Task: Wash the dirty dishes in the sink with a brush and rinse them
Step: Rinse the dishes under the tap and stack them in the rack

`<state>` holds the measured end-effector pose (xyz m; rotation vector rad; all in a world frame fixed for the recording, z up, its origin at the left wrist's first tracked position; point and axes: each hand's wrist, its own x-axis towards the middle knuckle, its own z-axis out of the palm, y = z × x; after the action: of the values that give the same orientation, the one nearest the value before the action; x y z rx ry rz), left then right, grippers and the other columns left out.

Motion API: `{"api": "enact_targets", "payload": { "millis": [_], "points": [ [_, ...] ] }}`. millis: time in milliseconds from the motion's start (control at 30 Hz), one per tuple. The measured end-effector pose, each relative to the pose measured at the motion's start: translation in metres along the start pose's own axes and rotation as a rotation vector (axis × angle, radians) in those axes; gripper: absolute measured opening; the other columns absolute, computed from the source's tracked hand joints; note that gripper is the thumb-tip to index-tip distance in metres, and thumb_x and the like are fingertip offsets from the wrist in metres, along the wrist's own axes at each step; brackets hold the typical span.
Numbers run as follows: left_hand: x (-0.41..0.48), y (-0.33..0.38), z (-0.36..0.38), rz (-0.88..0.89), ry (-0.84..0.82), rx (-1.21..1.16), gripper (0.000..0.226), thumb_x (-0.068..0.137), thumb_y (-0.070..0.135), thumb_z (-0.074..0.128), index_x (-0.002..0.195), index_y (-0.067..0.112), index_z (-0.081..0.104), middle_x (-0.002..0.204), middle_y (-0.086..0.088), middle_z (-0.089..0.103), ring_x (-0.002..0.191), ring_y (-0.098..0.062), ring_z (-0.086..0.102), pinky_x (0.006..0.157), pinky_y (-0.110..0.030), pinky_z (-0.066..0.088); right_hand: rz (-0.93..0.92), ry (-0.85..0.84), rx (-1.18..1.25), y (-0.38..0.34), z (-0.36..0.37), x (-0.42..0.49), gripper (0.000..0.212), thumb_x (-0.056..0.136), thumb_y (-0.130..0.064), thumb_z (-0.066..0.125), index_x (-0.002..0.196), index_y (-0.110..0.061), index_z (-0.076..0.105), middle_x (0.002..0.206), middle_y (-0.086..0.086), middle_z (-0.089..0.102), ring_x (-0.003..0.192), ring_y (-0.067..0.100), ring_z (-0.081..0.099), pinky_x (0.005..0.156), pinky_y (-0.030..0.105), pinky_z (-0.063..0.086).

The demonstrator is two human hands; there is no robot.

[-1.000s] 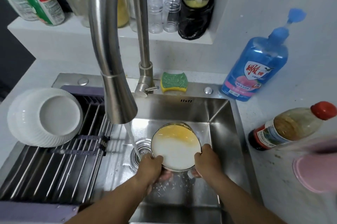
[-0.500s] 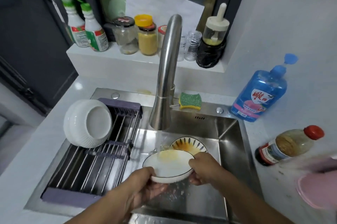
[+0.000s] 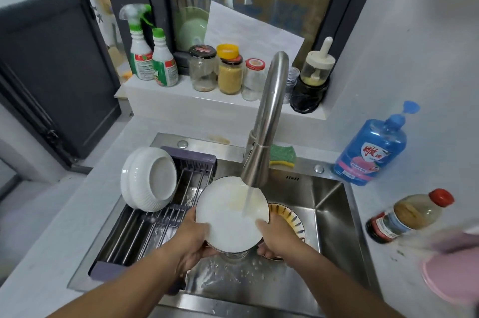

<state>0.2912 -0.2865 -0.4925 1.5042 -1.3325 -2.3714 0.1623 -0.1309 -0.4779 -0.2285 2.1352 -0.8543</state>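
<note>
So the white plate point(image 3: 230, 214) is up off the bottom of the sink point(image 3: 334, 216), held between both hands right under the tap point(image 3: 261, 151), face tipped up toward the camera. Left hand point(image 3: 191, 242) grips the left rim, thumb lying on the face and fingers curled underneath. Right hand point(image 3: 277, 234) does the same on the right rim, thumb on top, fingers tucked below. The bit that matters: the water point(image 3: 246, 201) lands on the upper right part of the face, closer to the right thumb than the left, and a faint yellowish smear sits just left of where it hits. So I'd guess the next thing is tilting or turning the plate so the flow runs across that smear. A patterned dish point(image 3: 290, 216) with yellow gunk lies in the basin just behind the right hand, partly hidden, looks not yet washed. The rack point(image 3: 145, 229) with the white bowls point(image 3: 150, 180) is off to the left, so the left hand is the nearer one for parking the plate. Can't see a brush anywhere, only a green sponge point(image 3: 282, 155) on the ledge behind the tap
</note>
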Motion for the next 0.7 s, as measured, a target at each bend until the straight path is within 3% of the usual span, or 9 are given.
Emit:
{"api": "enact_targets", "payload": {
  "millis": [133, 300, 467, 567, 700],
  "points": [
    [-0.003, -0.005, 0.008, -0.009, 0.031, -0.074, 0.039, 0.104, 0.005, 0.049, 0.138, 0.024, 0.047, 0.130, -0.012, 0.062, 0.106, -0.039, 0.066, 0.063, -0.052, 0.062, -0.062, 0.116, 0.026, -0.002, 0.002, -0.007, 0.025, 0.100, -0.020, 0.033, 0.112, -0.013, 0.053, 0.053, 0.010, 0.061, 0.040, 0.022, 0.056, 0.041, 0.024, 0.041],
    [-0.014, -0.015, 0.022, -0.008, 0.037, -0.075, 0.035, 0.102, 0.018, 0.059, 0.135, 0.025, 0.050, 0.121, -0.011, 0.068, 0.091, -0.032, 0.072, 0.058, -0.038, 0.060, -0.084, 0.215, 0.036, -0.005, -0.004, -0.022, 0.023, 0.099, -0.015, 0.030, 0.105, -0.011, 0.052, 0.068, 0.014, 0.059, 0.038, 0.023, 0.051, 0.041, 0.027, 0.043],
    [-0.033, -0.004, 0.023, 0.049, 0.016, 0.002, 0.029, 0.102, 0.008, 0.045, 0.127, 0.021, 0.051, 0.113, -0.010, 0.067, 0.078, -0.026, 0.071, 0.053, -0.036, 0.060, 0.025, 0.157, 0.073, 0.003, -0.006, -0.018, 0.026, 0.099, -0.019, 0.031, 0.110, -0.013, 0.054, 0.063, 0.015, 0.062, 0.045, 0.024, 0.053, 0.044, 0.025, 0.042],
    [-0.041, 0.008, 0.019, 0.143, 0.006, 0.060, 0.032, 0.101, 0.003, 0.042, 0.125, 0.023, 0.047, 0.113, -0.006, 0.062, 0.090, -0.029, 0.066, 0.058, -0.045, 0.063, 0.027, 0.122, 0.082, 0.008, 0.001, -0.019, 0.021, 0.099, -0.028, 0.040, 0.109, -0.018, 0.056, 0.061, 0.008, 0.062, 0.045, 0.021, 0.052, 0.048, 0.027, 0.042],
    [-0.040, 0.019, 0.015, 0.209, 0.020, 0.038, 0.034, 0.103, 0.003, 0.043, 0.124, 0.030, 0.048, 0.115, -0.003, 0.063, 0.100, -0.030, 0.064, 0.077, -0.059, 0.061, -0.013, 0.148, 0.105, 0.000, 0.012, -0.021, 0.019, 0.100, -0.027, 0.042, 0.111, -0.018, 0.055, 0.068, 0.008, 0.063, 0.043, 0.019, 0.053, 0.043, 0.025, 0.041]
  ]
}}
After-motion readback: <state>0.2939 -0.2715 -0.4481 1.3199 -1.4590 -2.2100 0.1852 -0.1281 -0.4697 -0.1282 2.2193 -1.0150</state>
